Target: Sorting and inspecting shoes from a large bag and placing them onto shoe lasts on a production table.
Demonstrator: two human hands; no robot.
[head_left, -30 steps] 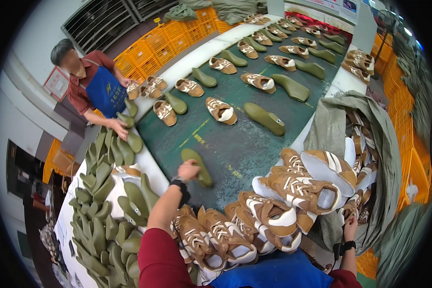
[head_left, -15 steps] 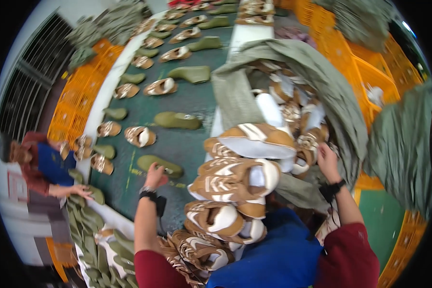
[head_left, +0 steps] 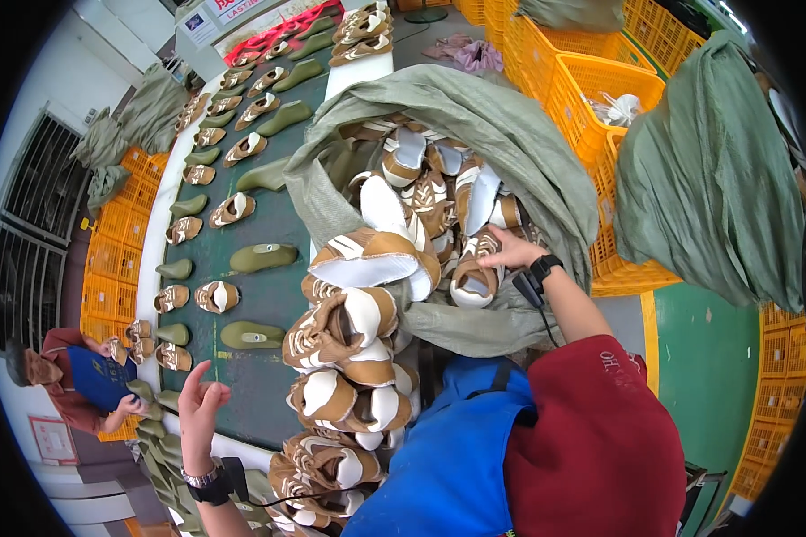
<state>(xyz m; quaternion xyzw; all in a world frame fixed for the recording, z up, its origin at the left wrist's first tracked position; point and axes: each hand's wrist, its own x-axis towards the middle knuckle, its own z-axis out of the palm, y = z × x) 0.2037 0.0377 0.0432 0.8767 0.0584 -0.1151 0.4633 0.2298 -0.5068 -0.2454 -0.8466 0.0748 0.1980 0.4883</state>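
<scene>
My left hand (head_left: 202, 407) is raised over the near left end of the green belt (head_left: 264, 394), thumb and forefinger apart and nothing in it. My right hand (head_left: 513, 251) reaches into the mouth of a grey-green woven sack (head_left: 564, 170), its spread thumb and fingers at a brown shoe upper with white stripes (head_left: 471, 276). More brown and white uppers fill the sack, some showing pale undersides. Stacked uppers (head_left: 336, 331) stand between my hands along the belt's near edge. On the belt, the closest green shoe last (head_left: 252, 336) lies beyond my left hand.
Rows of uppers and green lasts run up the belt. Across it, a person in a blue apron (head_left: 98, 371) handles shoe parts. Orange crates (head_left: 591, 98) line the right side, with a bulky green sack (head_left: 707, 188) over some. Loose lasts (head_left: 166, 456) pile at lower left.
My view has turned, shifting the scene leftward. My left hand has drawn back from beside the nearest last and opened. My right hand has gone from the sack's edge to an upper inside.
</scene>
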